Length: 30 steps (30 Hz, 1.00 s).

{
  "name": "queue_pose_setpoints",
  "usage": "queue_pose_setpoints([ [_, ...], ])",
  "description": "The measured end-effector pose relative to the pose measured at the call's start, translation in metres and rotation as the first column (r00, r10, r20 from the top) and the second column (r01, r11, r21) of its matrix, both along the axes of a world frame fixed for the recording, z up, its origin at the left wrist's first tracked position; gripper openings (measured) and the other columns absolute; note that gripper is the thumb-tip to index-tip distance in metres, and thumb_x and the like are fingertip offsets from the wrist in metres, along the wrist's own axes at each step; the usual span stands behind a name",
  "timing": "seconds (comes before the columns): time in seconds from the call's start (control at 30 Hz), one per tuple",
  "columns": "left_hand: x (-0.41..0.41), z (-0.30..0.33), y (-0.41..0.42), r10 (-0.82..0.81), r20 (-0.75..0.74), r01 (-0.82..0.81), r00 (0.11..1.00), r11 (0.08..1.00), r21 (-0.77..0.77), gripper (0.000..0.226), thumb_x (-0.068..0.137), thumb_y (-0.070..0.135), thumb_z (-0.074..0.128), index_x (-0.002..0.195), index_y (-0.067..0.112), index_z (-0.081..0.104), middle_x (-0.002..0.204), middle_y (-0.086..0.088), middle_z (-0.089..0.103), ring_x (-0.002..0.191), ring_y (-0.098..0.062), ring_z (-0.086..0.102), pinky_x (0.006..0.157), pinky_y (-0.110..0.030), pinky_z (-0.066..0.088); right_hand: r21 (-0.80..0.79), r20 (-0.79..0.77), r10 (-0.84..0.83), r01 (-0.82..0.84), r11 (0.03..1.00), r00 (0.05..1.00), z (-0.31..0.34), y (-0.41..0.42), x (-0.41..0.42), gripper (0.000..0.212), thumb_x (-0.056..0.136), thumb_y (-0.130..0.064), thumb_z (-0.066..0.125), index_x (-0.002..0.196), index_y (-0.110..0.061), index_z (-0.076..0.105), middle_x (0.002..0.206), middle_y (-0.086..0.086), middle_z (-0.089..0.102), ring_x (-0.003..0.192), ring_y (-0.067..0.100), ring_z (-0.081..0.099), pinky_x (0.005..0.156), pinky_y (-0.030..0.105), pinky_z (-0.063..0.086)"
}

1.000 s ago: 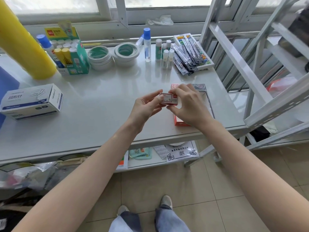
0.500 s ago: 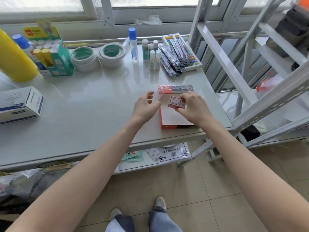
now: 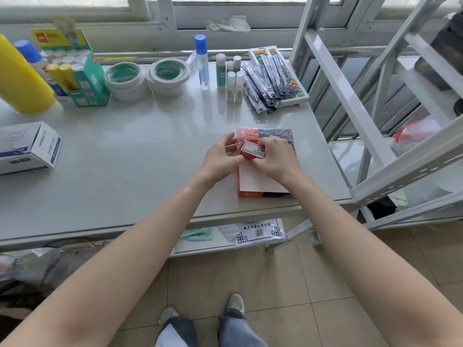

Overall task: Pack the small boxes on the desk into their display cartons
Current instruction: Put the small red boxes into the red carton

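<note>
Right of centre in the frame, both hands meet over a red display carton (image 3: 250, 182) lying flat near the front edge of the grey desk (image 3: 125, 159). The right hand (image 3: 276, 161) pinches a small red box (image 3: 251, 151) with a white label, fingers curled over its right end. The left hand (image 3: 220, 157) closes on the box's left end, thumb beneath and fingers above. The box sits just above the carton's upper part. At far left lies a white and blue box (image 3: 30, 146); tape rolls (image 3: 147, 76) stand towards the upper middle
</note>
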<state>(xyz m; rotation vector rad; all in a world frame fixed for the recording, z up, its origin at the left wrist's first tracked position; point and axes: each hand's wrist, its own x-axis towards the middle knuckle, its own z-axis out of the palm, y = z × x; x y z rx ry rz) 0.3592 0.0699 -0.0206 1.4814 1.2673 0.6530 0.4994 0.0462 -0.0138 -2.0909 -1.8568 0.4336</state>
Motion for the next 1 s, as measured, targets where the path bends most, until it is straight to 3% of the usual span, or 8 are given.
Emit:
queue_pose_setpoints([
  [0.13, 0.0, -0.001, 0.001, 0.013, -0.005, -0.013, 1.0, 0.999, -0.03, 0.067, 0.081, 0.006, 0.061, 0.142, 0.008, 0.033, 0.137, -0.008, 0.052, 0.12, -0.017, 0.054, 0.103, -0.037, 0.045, 0.064, -0.003, -0.001, 0.001, 0.998, 1.0, -0.001, 0.001, -0.002, 0.036, 0.079, -0.026, 0.067, 0.105, -0.006, 0.052, 0.103, 0.017, 0.067, 0.099, 0.034, 0.061, 0.074, 0.036, 0.044],
  [0.3, -0.001, 0.001, -0.002, -0.004, 0.01, 0.004, 1.0, 1.0, -0.019, 0.062, 0.08, -0.001, 0.057, 0.138, 0.009, 0.037, 0.134, -0.008, 0.054, 0.12, -0.017, 0.054, 0.103, -0.034, 0.044, 0.128, 0.083, 0.048, -0.058, 0.99, 0.995, -0.003, 0.0, -0.008, 0.022, 0.082, -0.007, 0.057, 0.103, -0.005, 0.053, 0.107, 0.016, 0.058, 0.098, 0.035, 0.056, 0.071, 0.031, 0.035],
  [0.47, -0.006, 0.003, -0.005, -0.042, -0.03, 0.043, 0.999, 0.999, 0.027, 0.06, 0.079, -0.002, 0.055, 0.136, 0.012, 0.04, 0.135, -0.006, 0.054, 0.116, -0.014, 0.054, 0.1, -0.027, 0.043, 0.21, 0.026, -0.007, 0.001, 0.978, 1.0, -0.002, -0.004, -0.018, 0.037, 0.076, 0.005, 0.061, 0.109, -0.005, 0.049, 0.117, 0.017, 0.043, 0.079, 0.037, 0.06, 0.063, 0.031, 0.038],
  [0.67, -0.018, 0.008, -0.004, -0.027, -0.073, 0.03, 0.997, 0.999, 0.04, 0.064, 0.079, 0.0, 0.057, 0.139, 0.011, 0.036, 0.135, -0.007, 0.054, 0.117, -0.014, 0.054, 0.095, -0.021, 0.041, 0.22, -0.035, -0.049, 0.055, 0.974, 0.998, -0.007, -0.004, -0.025, 0.033, 0.079, -0.002, 0.06, 0.107, -0.004, 0.045, 0.106, 0.018, 0.056, 0.09, 0.038, 0.06, 0.069, 0.035, 0.042],
  [0.8, -0.028, 0.007, -0.004, 0.014, -0.1, -0.011, 0.995, 0.999, 0.037, 0.069, 0.079, 0.001, 0.059, 0.142, 0.01, 0.032, 0.134, -0.008, 0.054, 0.112, -0.014, 0.055, 0.091, -0.018, 0.041, 0.181, -0.068, -0.038, 0.05, 0.982, 0.997, -0.009, -0.003, -0.033, 0.031, 0.08, -0.006, 0.062, 0.104, -0.005, 0.044, 0.097, 0.016, 0.067, 0.091, 0.035, 0.063, 0.064, 0.029, 0.035],
  [1.0, -0.032, 0.004, -0.005, 0.087, -0.14, -0.076, 0.986, 0.993, 0.085, 0.069, 0.079, 0.003, 0.059, 0.142, 0.008, 0.031, 0.133, -0.009, 0.054, 0.111, -0.015, 0.055, 0.09, -0.02, 0.042, 0.157, -0.127, 0.065, -0.045, 0.987, 0.99, -0.005, 0.0, -0.033, 0.035, 0.075, 0.008, 0.05, 0.107, -0.006, 0.044, 0.087, 0.014, 0.069, 0.083, 0.036, 0.063, 0.065, 0.031, 0.039],
])
